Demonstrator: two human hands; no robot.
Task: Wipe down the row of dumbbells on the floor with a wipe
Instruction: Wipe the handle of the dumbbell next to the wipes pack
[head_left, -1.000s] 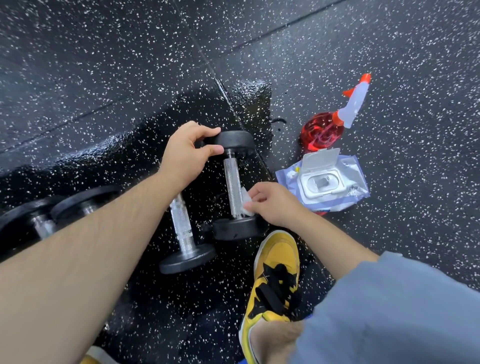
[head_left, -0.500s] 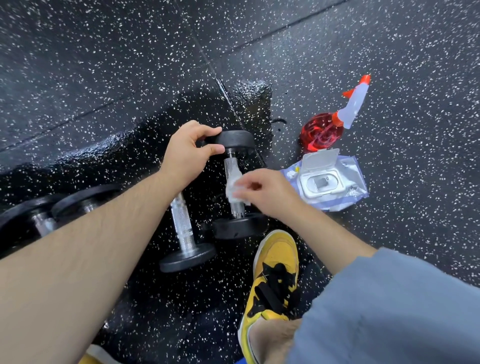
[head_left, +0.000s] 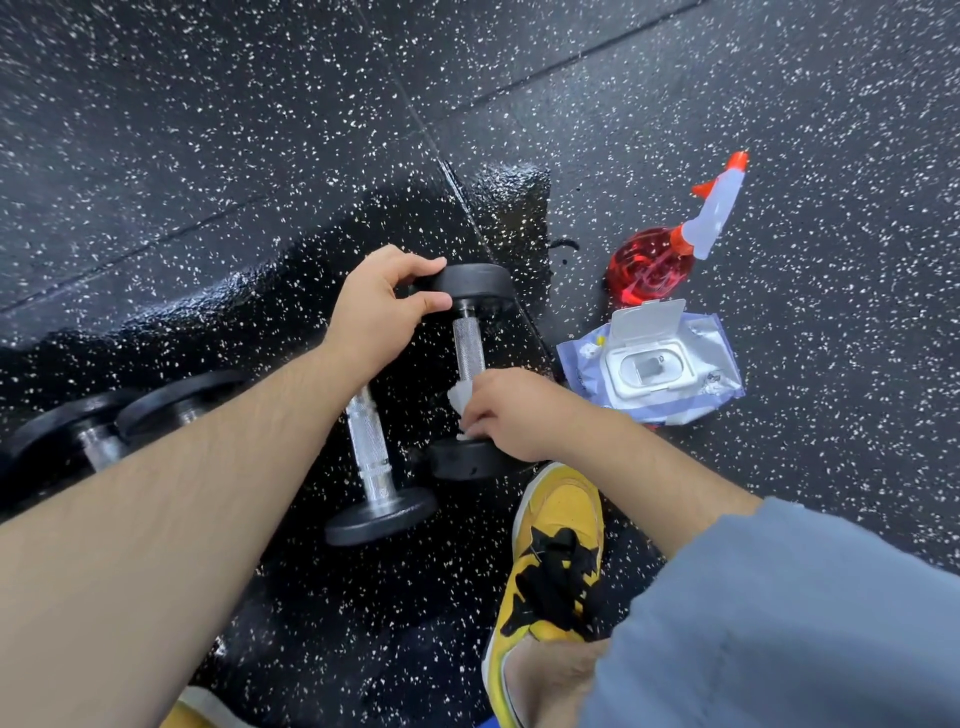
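The black rubber floor flecked with white (head_left: 208, 130) fills your view. Near its middle lies a short dumbbell with round black ends and a knurled metal handle (head_left: 467, 348), running away from you. A wet, glossy patch of floor (head_left: 291, 291) spreads under this dumbbell and to its left. The grey-blue cloth you wear (head_left: 779, 623) sits nearer you than the dumbbell and to its right; you cannot tell whether it is a sleeve or a trouser leg. Your yellow and black laced shoe (head_left: 561, 545) points its toe just beside the dumbbell's near end.

Just left of the dumbbell lies a second black-ended dumbbell with a thicker metal handle (head_left: 371, 447), roughly parallel, its far end hidden under your left arm. Further left are two more black dumbbells (head_left: 93, 441), partly hidden behind that forearm.

To the dumbbell's right sits a soft pale-blue pack of wipes with a white plastic lid (head_left: 649, 369), the lid flipped open. A red see-through spray bottle with a white and orange trigger head (head_left: 654, 267) lies just beyond the pack, right of the dumbbell's far end.

Your left hand (head_left: 379, 312) grips the dumbbell's far black end between thumb and fingers. Your right hand (head_left: 514, 415) is curled round a small white wipe (head_left: 460, 400), pressing it against the handle just above the near end.
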